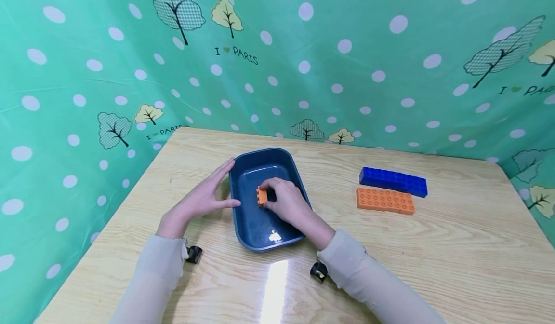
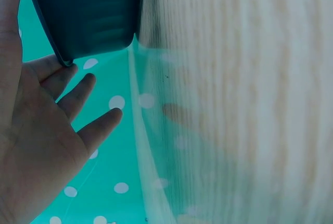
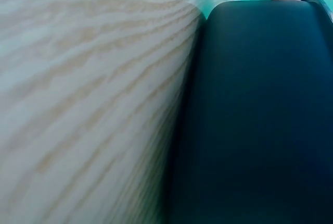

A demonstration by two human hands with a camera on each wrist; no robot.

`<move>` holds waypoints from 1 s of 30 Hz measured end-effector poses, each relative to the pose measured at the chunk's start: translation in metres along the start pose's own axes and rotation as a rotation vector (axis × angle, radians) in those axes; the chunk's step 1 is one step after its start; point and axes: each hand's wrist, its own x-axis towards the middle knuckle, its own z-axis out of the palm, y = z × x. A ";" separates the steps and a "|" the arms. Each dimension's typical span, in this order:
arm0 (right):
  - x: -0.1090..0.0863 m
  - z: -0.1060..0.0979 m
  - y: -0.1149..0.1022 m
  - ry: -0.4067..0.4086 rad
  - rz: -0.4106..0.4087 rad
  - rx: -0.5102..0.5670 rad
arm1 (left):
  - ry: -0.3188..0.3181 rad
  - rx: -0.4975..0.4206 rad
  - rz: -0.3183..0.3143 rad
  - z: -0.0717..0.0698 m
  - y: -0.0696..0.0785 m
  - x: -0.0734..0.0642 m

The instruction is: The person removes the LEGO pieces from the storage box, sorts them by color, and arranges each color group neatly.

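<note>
A dark blue rectangular bin (image 1: 256, 239) stands on the table. Inside it, my right hand (image 1: 288, 201) pinches a small orange toy brick (image 1: 262, 196) between thumb and fingers, its studs facing left. At the bin's left rim is my left hand (image 1: 201, 198), fingers spread and fairly straight, fingertips and thumb touching the edge. The left wrist view shows this hand (image 2: 44, 130) below the bin's dark wall (image 2: 88, 15). In the right wrist view the bin's outer side (image 3: 255, 109) fills the right half, and the right hand is hidden.
To the right of the bin lie a long blue brick strip (image 1: 392, 181) and, just in front of it, a long orange brick strip (image 1: 385, 200). The light wooden tabletop (image 1: 455, 237) meets a green dotted curtain (image 1: 368, 97) at the back and left.
</note>
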 end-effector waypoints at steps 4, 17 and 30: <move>0.000 0.000 0.002 -0.022 -0.007 0.014 | 0.000 0.004 0.007 0.000 0.000 0.001; -0.002 -0.005 0.002 0.043 -0.040 0.269 | -0.004 0.010 -0.003 0.001 0.000 0.003; -0.029 -0.069 0.033 0.193 -0.021 0.598 | -0.007 0.030 0.016 0.002 0.000 0.002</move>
